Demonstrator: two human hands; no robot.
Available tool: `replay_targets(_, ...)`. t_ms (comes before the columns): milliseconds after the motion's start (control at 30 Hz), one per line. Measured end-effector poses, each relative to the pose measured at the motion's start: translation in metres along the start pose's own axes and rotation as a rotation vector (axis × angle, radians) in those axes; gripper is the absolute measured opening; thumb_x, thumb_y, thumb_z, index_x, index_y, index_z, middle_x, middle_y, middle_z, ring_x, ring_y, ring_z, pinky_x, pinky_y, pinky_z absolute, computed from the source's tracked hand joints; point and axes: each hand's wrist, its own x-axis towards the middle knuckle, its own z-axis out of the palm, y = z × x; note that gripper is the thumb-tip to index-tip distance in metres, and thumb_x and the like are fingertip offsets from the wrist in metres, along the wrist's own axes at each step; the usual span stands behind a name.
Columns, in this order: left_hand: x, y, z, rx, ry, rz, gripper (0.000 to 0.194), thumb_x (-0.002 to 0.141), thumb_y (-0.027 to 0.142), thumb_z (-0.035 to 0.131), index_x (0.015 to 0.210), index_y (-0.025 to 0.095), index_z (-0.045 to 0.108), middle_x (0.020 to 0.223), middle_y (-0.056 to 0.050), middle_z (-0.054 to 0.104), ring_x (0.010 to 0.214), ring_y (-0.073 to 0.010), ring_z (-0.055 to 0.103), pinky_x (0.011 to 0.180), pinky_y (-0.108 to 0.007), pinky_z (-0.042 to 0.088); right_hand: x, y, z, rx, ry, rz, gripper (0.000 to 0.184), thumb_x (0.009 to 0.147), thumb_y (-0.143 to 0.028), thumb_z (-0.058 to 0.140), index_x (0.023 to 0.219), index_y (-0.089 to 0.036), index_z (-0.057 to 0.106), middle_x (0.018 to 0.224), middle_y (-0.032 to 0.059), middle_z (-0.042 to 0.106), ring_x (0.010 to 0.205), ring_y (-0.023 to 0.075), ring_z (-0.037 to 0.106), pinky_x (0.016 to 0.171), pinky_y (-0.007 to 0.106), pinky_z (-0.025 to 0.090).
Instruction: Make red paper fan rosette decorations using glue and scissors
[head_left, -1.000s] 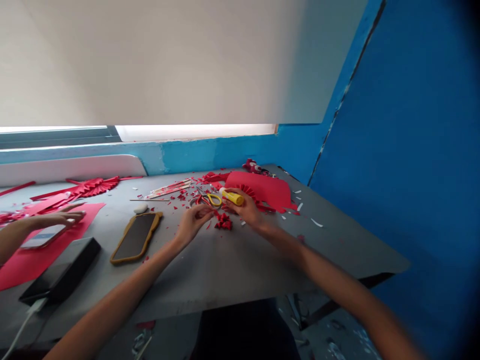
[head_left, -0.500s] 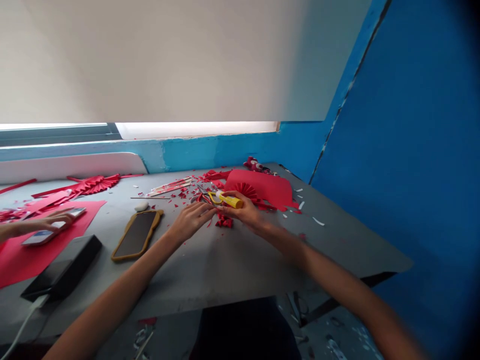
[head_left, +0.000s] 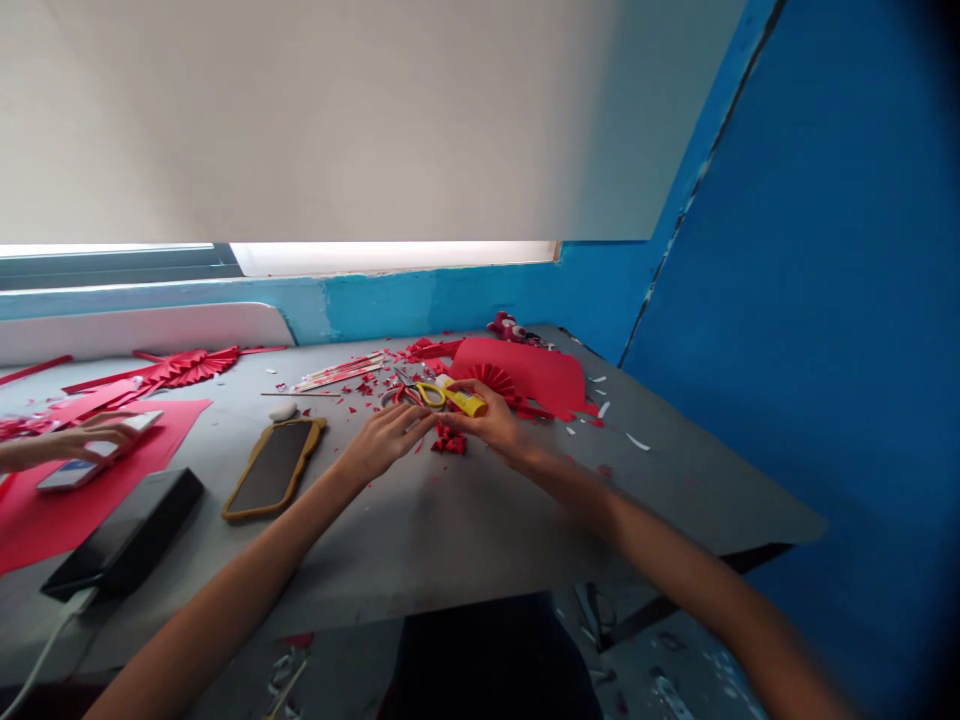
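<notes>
My right hand (head_left: 491, 422) is wrapped round a yellow glue stick (head_left: 469, 403) with a pale end. My left hand (head_left: 382, 438) has its fingers pressed together, the tips meeting those of my right hand; whatever they pinch is too small to make out. Just below the fingertips lies a small folded red paper piece (head_left: 450, 440). Beyond the hands rest scissors (head_left: 430, 394) with yellow handles, partly hidden. A pleated red paper fan (head_left: 491, 379) lies behind my right hand, on a large red sheet (head_left: 544, 375).
A phone in a yellow-brown case (head_left: 274, 470) lies left of my left arm, near a black box (head_left: 124, 535) with a white cable. Thin sticks (head_left: 341, 372) and red scraps lie further back. Another person's hand (head_left: 90, 440) rests on a phone at far left.
The glue stick has shifted and tilted slightly within my right hand. The other person's hand has moved a little left with the phone. My left hand looks nearly unchanged.
</notes>
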Motion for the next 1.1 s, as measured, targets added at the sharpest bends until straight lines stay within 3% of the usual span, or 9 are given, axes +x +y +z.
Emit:
replay_targets(600,0.001,0.004,-0.005,-0.091,0.08,-0.027,0.031,0.098,0.023,0.039,0.123,0.02,0.057,0.112,-0.013,0.065,0.104,-0.0231,0.063,0.085,-0.037,0.054,-0.005,-0.013,0.011,0.35,0.093,0.274,0.069,0.047,-0.02,0.089,0.105,-0.021,0.053,0.086,0.0012,0.067,0.073,0.0149,0.069,0.069,0.027,0.058)
replay_targets(933,0.0,0.004,-0.002,-0.003,0.073,0.004,0.032,0.098,0.021,0.039,0.126,0.02,0.054,0.113,-0.012,0.064,0.105,-0.021,0.063,0.088,-0.036,0.054,-0.001,-0.007,0.008,0.381,0.084,0.277,0.07,0.047,-0.017,0.088,0.106,-0.022,0.052,0.089,0.0014,0.068,0.079,0.018,0.071,0.079,0.033,0.059)
replay_targets(1100,0.0,0.004,-0.003,-0.028,0.085,-0.01,0.03,0.097,0.02,0.041,0.123,0.02,0.056,0.113,-0.012,0.065,0.103,-0.0215,0.063,0.085,-0.035,0.053,0.0,-0.003,0.003,0.368,0.032,0.208,0.068,0.053,-0.017,0.086,0.111,-0.023,0.052,0.097,0.0031,0.068,0.086,0.0187,0.071,0.084,0.034,0.058)
